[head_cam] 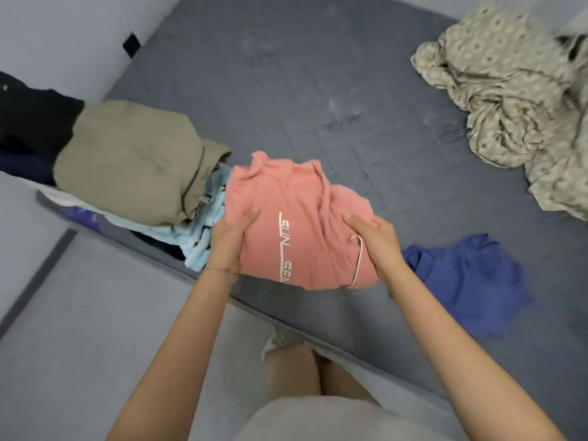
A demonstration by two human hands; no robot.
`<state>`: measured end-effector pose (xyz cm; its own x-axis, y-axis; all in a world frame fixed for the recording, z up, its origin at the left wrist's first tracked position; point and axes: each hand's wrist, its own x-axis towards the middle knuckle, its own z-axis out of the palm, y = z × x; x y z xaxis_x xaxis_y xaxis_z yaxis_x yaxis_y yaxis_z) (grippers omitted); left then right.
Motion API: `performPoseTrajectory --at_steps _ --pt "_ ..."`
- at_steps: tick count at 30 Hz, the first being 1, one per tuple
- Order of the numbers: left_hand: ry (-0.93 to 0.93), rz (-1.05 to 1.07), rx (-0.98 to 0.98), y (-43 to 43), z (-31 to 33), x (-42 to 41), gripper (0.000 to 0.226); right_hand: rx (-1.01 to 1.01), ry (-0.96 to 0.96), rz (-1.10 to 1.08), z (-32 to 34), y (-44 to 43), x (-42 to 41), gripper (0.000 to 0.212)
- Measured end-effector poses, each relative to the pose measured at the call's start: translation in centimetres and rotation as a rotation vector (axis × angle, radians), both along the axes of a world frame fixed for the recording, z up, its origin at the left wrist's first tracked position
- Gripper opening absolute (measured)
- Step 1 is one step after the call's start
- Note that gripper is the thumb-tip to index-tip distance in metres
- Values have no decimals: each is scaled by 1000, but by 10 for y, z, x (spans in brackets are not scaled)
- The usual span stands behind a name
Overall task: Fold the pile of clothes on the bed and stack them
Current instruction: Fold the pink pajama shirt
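Pink shirt [296, 224] | held btwn grips | L hand [226, 241] / R hand [378, 241] pinching its edges

Left hand [227, 243], right hand [374, 246], apparently curled.

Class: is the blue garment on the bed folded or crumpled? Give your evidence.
Crumpled. The blue garment lies in a wrinkled, uneven heap on the bed, with no straight folded edges.
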<state>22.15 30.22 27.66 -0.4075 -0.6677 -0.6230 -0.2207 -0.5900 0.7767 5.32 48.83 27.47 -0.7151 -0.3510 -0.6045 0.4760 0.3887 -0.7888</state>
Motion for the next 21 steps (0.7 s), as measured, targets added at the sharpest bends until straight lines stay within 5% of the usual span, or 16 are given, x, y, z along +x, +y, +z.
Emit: performPoseTrajectory --at_steps 7,21 --pt "73 107 -17 -33 67 54 24 -65 133 27 76 -41 53 24" --pt "54 108 -46 -172 112 210 24 -139 181 9 106 -177 204 11"
